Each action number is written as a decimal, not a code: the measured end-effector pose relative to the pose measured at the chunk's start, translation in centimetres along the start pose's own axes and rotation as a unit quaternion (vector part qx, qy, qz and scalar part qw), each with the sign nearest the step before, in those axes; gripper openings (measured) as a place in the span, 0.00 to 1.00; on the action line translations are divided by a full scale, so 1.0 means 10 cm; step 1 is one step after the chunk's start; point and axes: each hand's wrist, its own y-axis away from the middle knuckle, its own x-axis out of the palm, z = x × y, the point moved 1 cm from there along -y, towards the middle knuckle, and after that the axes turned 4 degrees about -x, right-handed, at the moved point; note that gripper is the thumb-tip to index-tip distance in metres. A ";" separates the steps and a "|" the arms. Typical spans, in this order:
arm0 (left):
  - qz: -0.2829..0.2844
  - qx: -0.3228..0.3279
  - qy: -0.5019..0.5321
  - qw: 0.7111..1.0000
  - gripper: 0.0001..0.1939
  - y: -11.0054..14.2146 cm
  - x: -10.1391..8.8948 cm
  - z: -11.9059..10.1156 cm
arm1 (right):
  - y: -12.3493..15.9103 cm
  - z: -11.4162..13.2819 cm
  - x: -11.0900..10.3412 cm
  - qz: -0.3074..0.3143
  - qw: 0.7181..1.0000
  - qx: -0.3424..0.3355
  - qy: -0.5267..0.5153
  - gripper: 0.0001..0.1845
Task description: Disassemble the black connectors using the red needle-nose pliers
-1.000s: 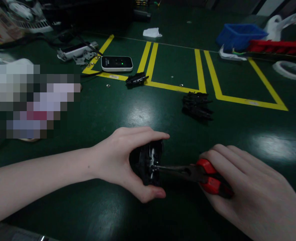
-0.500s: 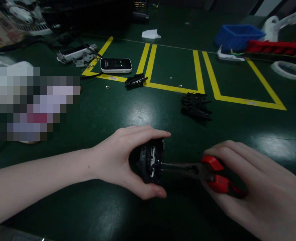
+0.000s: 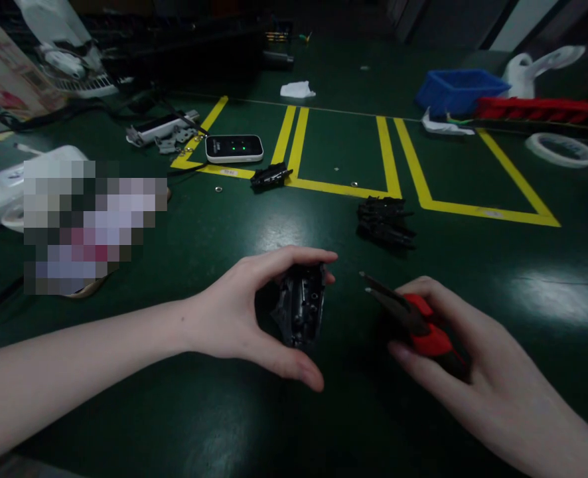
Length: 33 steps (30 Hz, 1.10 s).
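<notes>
My left hand point(image 3: 247, 312) holds a black moulded plastic part point(image 3: 301, 304) above the green table, its inner side with a round hole facing right. The index finger runs along its top and some fingers are hidden behind it, while the thumb sticks out below. In my right hand point(image 3: 478, 358) are long-nose pliers point(image 3: 398, 307) with red handles. Their slim jaws stand slightly apart, point up and left, and do not touch the part. Farther back lie more black plastic pieces point(image 3: 386, 221) and a single similar black piece point(image 3: 271, 176).
Yellow tape point(image 3: 344, 188) marks areas on the table. A white-edged device point(image 3: 234, 149) with green lights, small metal rings point(image 3: 218, 189), metal parts point(image 3: 164, 129) and a blurred-out object point(image 3: 97, 232) lie left. At the right are a blue bin point(image 3: 460, 91), a red strip point(image 3: 543, 111) and a tape roll point(image 3: 561, 149).
The pliers' tips have come away from the black part, and the pliers now tilt up to the left. The left hand has turned the part slightly. The view has shifted a little.
</notes>
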 end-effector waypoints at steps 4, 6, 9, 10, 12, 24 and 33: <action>-0.020 -0.033 -0.017 0.999 0.48 0.03 0.00 0.02 | 0.01 -0.03 0.02 -0.017 0.999 0.004 -0.044 0.08; -0.021 -0.036 -0.042 0.998 0.49 0.03 0.01 0.04 | 0.03 -0.09 0.01 -0.024 0.998 0.004 -0.062 0.09; -0.015 -0.024 -0.074 0.997 0.49 0.03 0.04 0.04 | 0.03 -0.22 -0.03 -0.008 0.997 0.007 -0.079 0.14; -0.014 -0.023 -0.081 0.996 0.48 0.03 0.05 0.04 | 0.03 -0.27 -0.04 0.001 0.997 0.005 -0.083 0.16; -0.009 -0.022 -0.093 0.995 0.47 0.03 0.06 0.03 | 0.03 -0.35 -0.06 0.023 0.995 -0.002 -0.092 0.18; -0.035 -0.034 -0.119 0.992 0.45 -0.05 0.05 -0.08 | -0.10 -0.43 -0.11 -0.016 0.978 -0.031 -0.207 0.18; -0.028 -0.079 -0.135 0.987 0.42 -0.14 0.14 -0.13 | -0.07 -0.45 -0.21 -0.018 0.988 -0.154 -0.021 0.23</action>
